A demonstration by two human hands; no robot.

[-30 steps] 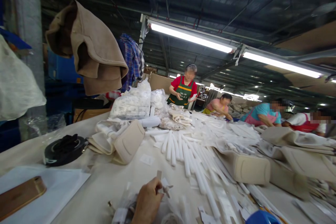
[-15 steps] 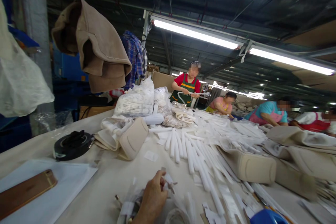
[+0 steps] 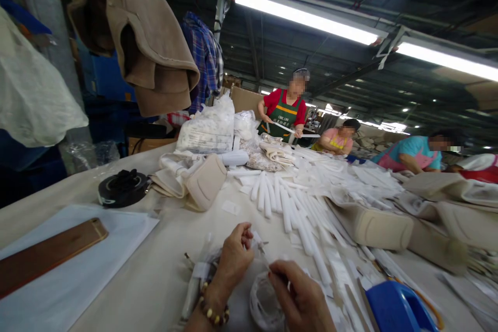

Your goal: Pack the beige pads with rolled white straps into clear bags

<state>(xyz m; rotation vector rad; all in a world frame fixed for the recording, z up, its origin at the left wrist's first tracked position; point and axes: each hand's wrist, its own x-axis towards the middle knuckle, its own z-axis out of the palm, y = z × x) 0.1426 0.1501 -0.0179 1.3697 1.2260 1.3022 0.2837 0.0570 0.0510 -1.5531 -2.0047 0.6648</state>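
Observation:
My left hand, with a beaded bracelet at the wrist, is closed, its fingers curled; what it grips is too small to make out. Just beyond those fingertips is a small pale, thin piece. My right hand is to the right, thumb and forefinger pinched near a thin whitish strip that I cannot name. Between my wrists is a white ring-shaped roll, partly covered by my right hand. Clear plastic and small metal-tipped items lie left of my left hand.
White tubes spread across the table, with beige fabric pieces to the right. A blue plastic object sits at front right. A phone lies on paper at left, near a black roll. Co-workers stand across the table.
My right hand has come into view from below, beside the white roll. My left hand stays close to the same spot, its bracelet now showing. The camera view has tilted down slightly.

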